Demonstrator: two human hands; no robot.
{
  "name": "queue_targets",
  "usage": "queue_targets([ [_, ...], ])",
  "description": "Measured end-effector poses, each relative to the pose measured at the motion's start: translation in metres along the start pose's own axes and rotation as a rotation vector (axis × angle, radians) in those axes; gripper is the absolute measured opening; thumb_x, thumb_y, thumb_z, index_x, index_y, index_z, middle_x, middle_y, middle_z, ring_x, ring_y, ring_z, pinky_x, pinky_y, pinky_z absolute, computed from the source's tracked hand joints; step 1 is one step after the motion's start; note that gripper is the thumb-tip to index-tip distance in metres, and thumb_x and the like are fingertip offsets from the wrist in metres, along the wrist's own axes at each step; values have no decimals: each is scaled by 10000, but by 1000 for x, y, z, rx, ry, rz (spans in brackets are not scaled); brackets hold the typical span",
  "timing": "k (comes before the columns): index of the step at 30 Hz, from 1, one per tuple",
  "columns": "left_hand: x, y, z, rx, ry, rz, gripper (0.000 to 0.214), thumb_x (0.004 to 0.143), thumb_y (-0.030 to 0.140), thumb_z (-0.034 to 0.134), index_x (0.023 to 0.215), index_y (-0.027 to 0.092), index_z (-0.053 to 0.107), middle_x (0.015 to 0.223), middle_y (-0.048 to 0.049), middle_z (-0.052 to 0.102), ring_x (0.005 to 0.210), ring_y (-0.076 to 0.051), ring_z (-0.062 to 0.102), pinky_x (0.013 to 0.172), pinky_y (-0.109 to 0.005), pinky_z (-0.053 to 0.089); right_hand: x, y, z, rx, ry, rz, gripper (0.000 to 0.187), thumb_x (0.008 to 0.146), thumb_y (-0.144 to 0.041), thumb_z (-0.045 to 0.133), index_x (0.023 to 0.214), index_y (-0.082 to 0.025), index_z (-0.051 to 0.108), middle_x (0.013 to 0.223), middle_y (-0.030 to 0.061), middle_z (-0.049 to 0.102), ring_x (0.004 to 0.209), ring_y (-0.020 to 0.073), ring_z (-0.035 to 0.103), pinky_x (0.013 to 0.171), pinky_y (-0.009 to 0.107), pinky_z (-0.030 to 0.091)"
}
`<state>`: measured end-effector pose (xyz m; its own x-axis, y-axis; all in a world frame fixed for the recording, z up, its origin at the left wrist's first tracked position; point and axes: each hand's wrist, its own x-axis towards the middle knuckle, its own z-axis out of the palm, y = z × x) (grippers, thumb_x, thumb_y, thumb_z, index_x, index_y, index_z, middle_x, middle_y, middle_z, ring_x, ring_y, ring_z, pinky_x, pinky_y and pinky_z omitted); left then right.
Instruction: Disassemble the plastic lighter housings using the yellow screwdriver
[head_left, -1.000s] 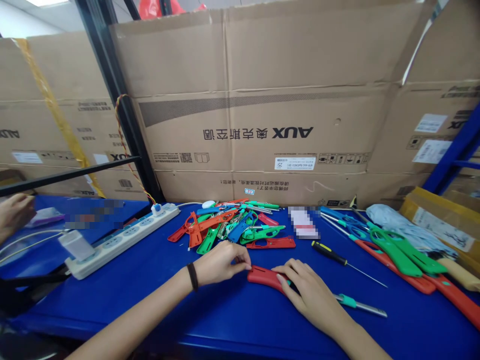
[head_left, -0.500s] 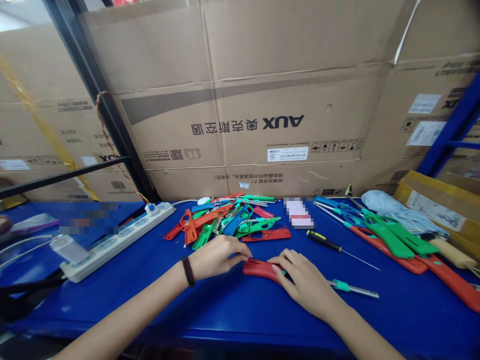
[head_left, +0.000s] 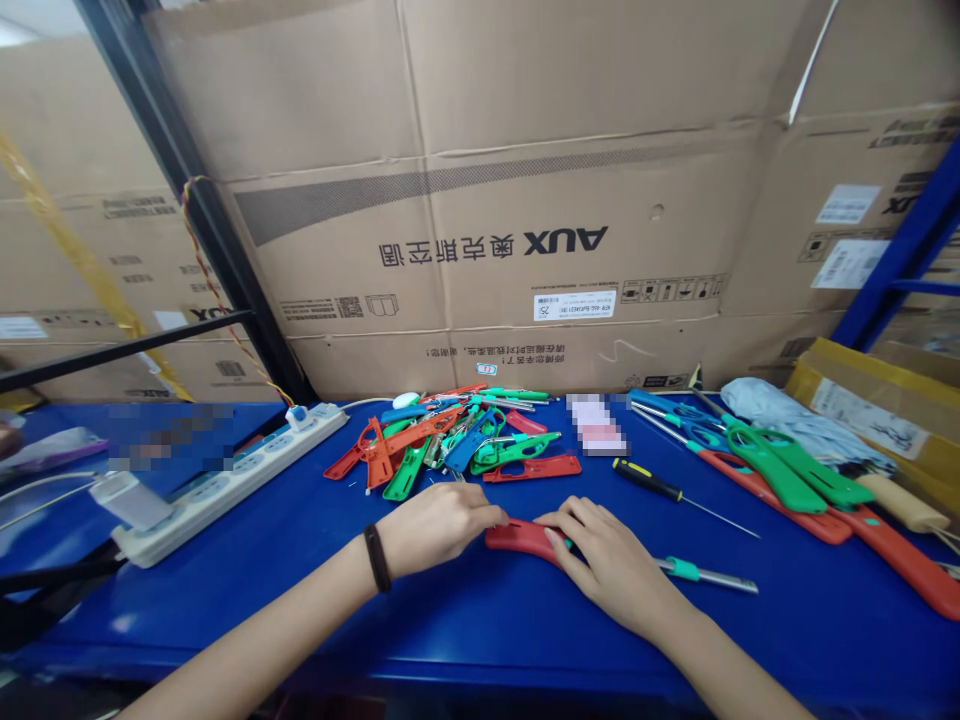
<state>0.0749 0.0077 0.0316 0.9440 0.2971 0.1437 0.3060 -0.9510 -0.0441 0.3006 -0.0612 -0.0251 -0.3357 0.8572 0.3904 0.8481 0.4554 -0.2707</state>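
Note:
A red plastic handle shell [head_left: 519, 537] lies on the blue table [head_left: 465, 620] in front of me, with a metal nozzle tube [head_left: 709, 577] sticking out to the right. My left hand [head_left: 435, 523], a dark band on its wrist, pinches the shell's left end with curled fingers. My right hand [head_left: 611, 565] lies over the shell's right part, fingers bent down on it. Just beyond my hands is a pile of red, green and blue handle parts [head_left: 450, 440].
A yellow-and-black screwdriver [head_left: 660, 490] lies right of the pile. Long assembled red and green lighters [head_left: 795, 490] lie at the right. A white power strip [head_left: 225, 485] sits at the left. Large cardboard boxes [head_left: 487, 200] wall off the back. A black frame post [head_left: 202, 230] stands left.
Both hands stay on the red shell in nearly the same grip. The view has shifted a little; another person's hand at the far left is now out of sight.

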Motion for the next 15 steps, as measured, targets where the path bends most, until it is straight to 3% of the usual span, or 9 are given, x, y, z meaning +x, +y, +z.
queue_targets([
  [5, -5, 3, 5, 123, 27, 114, 293, 969, 138, 325, 1133, 103, 565, 837, -107, 681, 768, -206, 633, 682, -303, 524, 0, 0, 1, 5, 16, -13, 221, 922, -215, 430, 1044, -240, 613, 914, 40, 613, 844, 194, 586, 775, 348, 485],
  [15, -20, 5, 16, -101, 155, 8, 280, 962, 160, 371, 1155, 167, 574, 1069, -83, 688, 979, -178, 657, 842, -293, 543, 0, 0, 2, 15, 9, 2, 230, 920, -205, 427, 1054, -238, 611, 929, 42, 614, 860, 199, 583, 790, 360, 479],
])
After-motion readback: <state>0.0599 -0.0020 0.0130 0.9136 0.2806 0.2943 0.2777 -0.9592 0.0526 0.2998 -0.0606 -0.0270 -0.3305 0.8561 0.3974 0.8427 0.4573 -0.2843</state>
